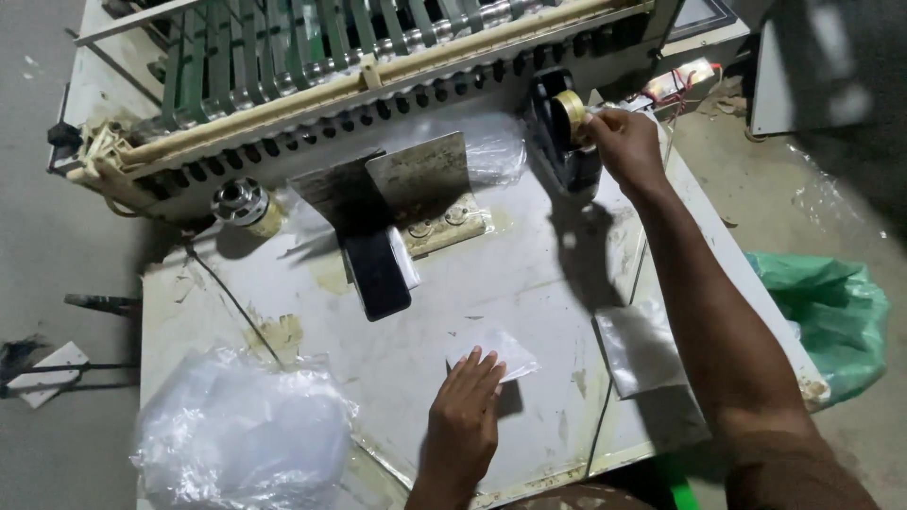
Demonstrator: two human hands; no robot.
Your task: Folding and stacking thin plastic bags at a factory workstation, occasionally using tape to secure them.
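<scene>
**Holding the Packet While Pulling Tape**

Left hand (463, 420) lies nearest the camera, flat on the worktop (529, 274), its fingers (480, 370) together and pressing the near edge of a small clear plastic packet (501, 349). Right hand (625, 144) reaches to the black tape dispenser (557, 142), well beyond the packet and to its right, with fingertips pinched on the free end of the tape roll (571, 108).

Judged from this posture, the step goes best if the left hand keeps firm, even pressure so the packet stays flat, and the tape is drawn straight off the roll, not sideways, to avoid twisting.

Packet orientation: it lies flat, long axis running diagonally, from near the left fingertips away toward the right. Which end is the open mouth cannot be told.

Left of the packet, at the worktop's near corner, sits a heap of clear plastic bags (241, 430). Right of the packet lies a flat stack of clear sheets (642, 345). Beyond the packet stands a bent metal bracket (420, 184).
</scene>
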